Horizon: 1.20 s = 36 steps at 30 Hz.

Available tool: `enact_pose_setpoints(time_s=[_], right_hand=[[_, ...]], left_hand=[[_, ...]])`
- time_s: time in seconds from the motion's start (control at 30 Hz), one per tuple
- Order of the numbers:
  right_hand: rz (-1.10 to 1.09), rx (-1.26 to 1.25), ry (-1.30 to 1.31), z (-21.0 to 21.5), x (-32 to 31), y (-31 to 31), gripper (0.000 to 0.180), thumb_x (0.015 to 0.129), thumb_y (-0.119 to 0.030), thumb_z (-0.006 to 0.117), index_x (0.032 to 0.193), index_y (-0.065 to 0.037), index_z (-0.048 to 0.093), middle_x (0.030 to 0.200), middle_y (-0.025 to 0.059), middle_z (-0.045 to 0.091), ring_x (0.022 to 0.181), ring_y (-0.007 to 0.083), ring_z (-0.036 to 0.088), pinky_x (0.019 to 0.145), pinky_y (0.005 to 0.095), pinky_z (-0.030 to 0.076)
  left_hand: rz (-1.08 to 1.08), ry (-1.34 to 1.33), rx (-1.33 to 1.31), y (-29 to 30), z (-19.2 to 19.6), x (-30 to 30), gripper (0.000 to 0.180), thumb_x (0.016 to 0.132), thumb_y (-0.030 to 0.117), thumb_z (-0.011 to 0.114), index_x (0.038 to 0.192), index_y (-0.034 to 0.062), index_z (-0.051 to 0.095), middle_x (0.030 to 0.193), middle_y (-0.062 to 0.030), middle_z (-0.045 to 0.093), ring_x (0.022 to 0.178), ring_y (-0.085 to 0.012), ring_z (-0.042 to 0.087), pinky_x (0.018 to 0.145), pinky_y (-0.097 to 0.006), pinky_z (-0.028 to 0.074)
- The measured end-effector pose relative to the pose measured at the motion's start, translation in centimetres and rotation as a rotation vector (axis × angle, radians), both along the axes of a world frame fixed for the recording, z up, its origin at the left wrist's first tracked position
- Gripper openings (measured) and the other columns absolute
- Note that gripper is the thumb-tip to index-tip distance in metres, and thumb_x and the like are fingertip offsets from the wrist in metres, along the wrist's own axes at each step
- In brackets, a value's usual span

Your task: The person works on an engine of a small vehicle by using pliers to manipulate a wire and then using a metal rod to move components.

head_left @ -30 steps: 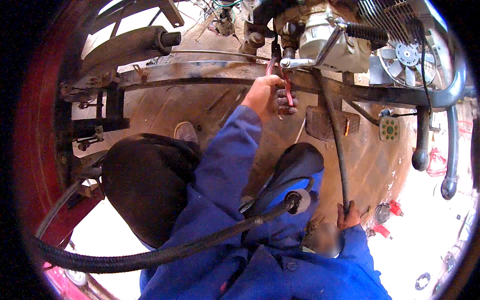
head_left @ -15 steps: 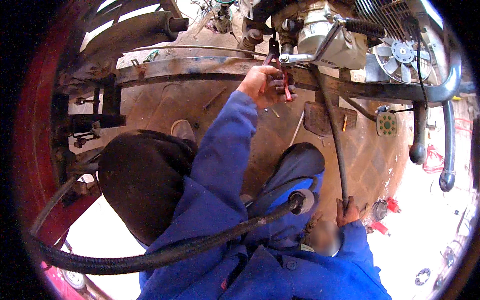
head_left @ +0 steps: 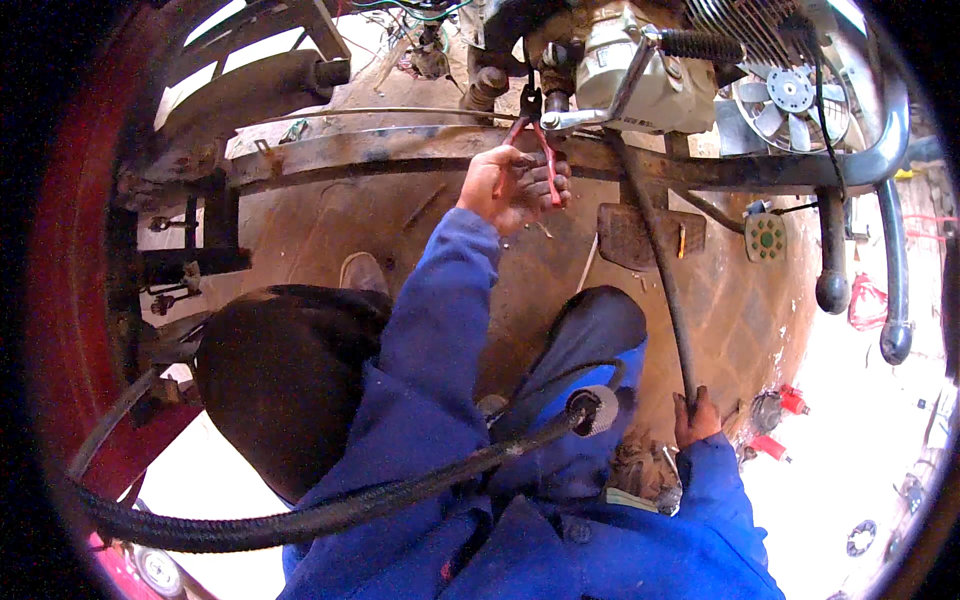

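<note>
My left hand (head_left: 508,188) is wrapped around red-handled pliers (head_left: 550,165). Their handles stand spread, one passing through the palm and the other across my fingers. The dark jaws point up beside the engine's lower shaft and lever; what they touch is too small to make out. My right hand (head_left: 697,416) is closed around the lower end of a long dark bar (head_left: 660,250). That bar slants up to the frame rail beneath the pale engine casing (head_left: 625,80), where its far end is hidden.
A rusty frame rail (head_left: 400,148) crosses ahead of me. Pedals (head_left: 767,238), a cooling fan (head_left: 790,92) and a bent tube bumper (head_left: 890,130) are at right. A thick black hose (head_left: 300,522) crosses in front of my body. A muffler (head_left: 250,90) lies upper left.
The whole view has shifted slightly, so the engine and rail sit further left. Both hands keep their grips on the pliers and the bar.
</note>
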State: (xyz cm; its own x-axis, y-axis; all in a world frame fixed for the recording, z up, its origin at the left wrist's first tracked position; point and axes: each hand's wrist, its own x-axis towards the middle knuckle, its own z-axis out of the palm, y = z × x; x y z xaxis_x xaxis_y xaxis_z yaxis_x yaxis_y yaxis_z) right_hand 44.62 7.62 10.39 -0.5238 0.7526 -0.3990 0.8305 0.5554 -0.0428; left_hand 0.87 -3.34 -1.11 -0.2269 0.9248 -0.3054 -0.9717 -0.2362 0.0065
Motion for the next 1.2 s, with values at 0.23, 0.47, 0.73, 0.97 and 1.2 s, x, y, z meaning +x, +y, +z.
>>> enact_pose_setpoints(time_s=[0.23,0.47,0.73,0.97,1.2], right_hand=[[-0.034,-0.019,-0.006,0.1,0.3,0.1,0.046,0.087,-0.036,0.058,0.105,0.005,0.05,0.078,0.0314,0.06,0.073,0.0497,0.058,0.064,0.0528,0.046],[-0.028,-0.052,0.03,-0.5,0.9,0.5,0.041,0.086,-0.035,0.06,0.099,0.003,0.05,0.075,0.0315,0.059,0.072,0.0501,0.058,0.062,0.0541,0.045],[-0.001,0.01,0.069,-1.0,0.8,-0.4,0.036,0.087,-0.034,0.06,0.092,0.001,0.05,0.069,0.03,0.057,0.066,0.0495,0.057,0.059,0.0543,0.044],[0.02,0.051,0.045,-1.2,0.5,-0.5,0.036,0.087,-0.034,0.059,0.092,0.0,0.049,0.068,0.0293,0.057,0.065,0.0489,0.057,0.058,0.0539,0.044],[-0.006,0.023,0.05,-1.4,0.3,-0.7,0.035,0.088,-0.033,0.058,0.088,-0.002,0.044,0.066,0.0287,0.057,0.065,0.0492,0.057,0.056,0.0537,0.044]], left_hand=[[-0.025,0.098,-0.244,0.9,2.6,0.9,0.034,0.082,0.015,0.04,0.107,-0.0074,0.044,0.1,-0.025,0.057,0.08,-0.0367,0.058,0.074,-0.052,0.051],[0.01,-0.032,-0.043,0.3,1.2,0.9,0.035,0.082,0.015,0.041,0.108,-0.0074,0.044,0.098,-0.0237,0.055,0.083,-0.0372,0.058,0.076,-0.052,0.051],[0.021,0.188,-0.361,1.1,3.6,1.4,0.026,0.081,0.013,0.043,0.104,0.0018,0.046,0.085,-0.0169,0.055,0.078,-0.0336,0.057,0.069,-0.051,0.052],[0.028,0.161,-0.292,1.9,3.9,1.5,0.022,0.079,0.012,0.044,0.098,0.0007,0.047,0.079,-0.0161,0.054,0.067,-0.031,0.056,0.06,-0.048,0.053],[0.031,-0.017,-0.008,1.2,1.7,0.8,0.029,0.081,0.018,0.042,0.1,-0.0026,0.047,0.088,-0.0221,0.054,0.071,-0.0349,0.054,0.066,-0.049,0.047]])
